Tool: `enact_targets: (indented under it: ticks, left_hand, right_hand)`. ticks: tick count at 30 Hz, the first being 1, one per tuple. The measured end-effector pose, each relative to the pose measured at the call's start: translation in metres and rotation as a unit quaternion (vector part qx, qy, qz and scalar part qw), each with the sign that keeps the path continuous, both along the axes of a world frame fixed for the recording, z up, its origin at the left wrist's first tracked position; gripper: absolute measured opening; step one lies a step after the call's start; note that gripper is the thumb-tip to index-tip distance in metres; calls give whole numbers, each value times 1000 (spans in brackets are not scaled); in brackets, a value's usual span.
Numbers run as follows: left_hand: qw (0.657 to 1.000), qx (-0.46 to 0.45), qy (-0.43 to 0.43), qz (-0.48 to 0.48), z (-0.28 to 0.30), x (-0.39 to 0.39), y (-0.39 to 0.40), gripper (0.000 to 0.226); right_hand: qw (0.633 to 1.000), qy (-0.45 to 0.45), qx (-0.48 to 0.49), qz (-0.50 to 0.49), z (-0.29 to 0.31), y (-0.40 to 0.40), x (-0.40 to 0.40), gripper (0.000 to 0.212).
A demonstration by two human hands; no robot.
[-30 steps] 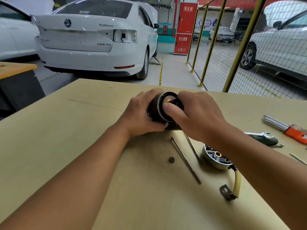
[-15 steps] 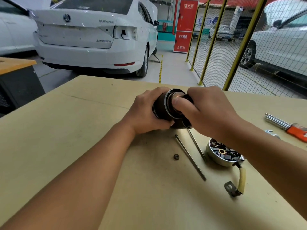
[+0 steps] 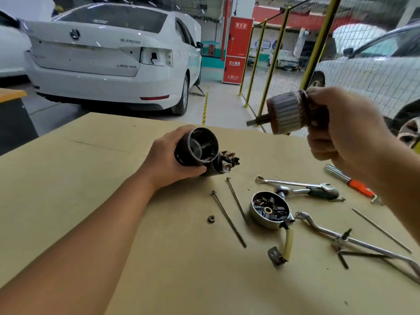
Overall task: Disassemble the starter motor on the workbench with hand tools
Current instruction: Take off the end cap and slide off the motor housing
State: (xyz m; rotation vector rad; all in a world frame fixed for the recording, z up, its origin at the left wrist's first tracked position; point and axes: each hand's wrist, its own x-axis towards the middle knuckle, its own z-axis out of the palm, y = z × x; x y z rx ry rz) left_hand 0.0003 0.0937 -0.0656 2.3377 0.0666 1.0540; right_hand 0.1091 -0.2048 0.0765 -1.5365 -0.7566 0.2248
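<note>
The left hand (image 3: 168, 160) holds the round motor case (image 3: 196, 147) down on the workbench (image 3: 68, 178), fingers curled around it. The right hand (image 3: 341, 130) grips the armature (image 3: 285, 112) up in the air, to the right of the case and well apart from it. Near the case, on its right, lie two long bolts (image 3: 229, 220), a small nut (image 3: 211, 218) and the end cap (image 3: 269, 211)

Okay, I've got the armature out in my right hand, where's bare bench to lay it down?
The broad bare bench left of your left forearm, or the near patch between that forearm and the long bolts. Avoid the right side: end cap, wrenches and rods crowd it.
</note>
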Motion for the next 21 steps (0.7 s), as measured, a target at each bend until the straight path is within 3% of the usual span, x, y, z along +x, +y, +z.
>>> enact_targets:
  ticks: [3, 5, 8, 10, 12, 16, 21]
  left_hand:
    - [1000, 2, -3, 4, -1, 2, -2, 86]
    - [1000, 0, -3, 4, -1, 2, -3, 87]
    - [1000, 0, -7, 3, 0, 2, -4, 88]
    - [1000, 2, -11, 3, -1, 3, -3, 88]
    - [1000, 3, -15, 2, -3, 4, -2, 89]
    - [1000, -1, -25, 7, -7, 6, 1, 89]
    - [999, -3, -35, 1, -9, 9, 2, 84]
  right_hand:
    - [999, 36, -12, 20, -17, 1, 7, 26]
    - [999, 23, -32, 11, -26, 8, 14, 33]
    - [995, -62, -71, -33, -33, 28, 23, 39]
    - [975, -161, -133, -75, -37, 43, 30, 42]
    - [960, -202, -172, -93, -42, 55, 40, 45]
    - [975, -121, -166, -86, -46, 63, 67, 38]
    - [954, -127, -263, -76, -67, 71, 92, 35]
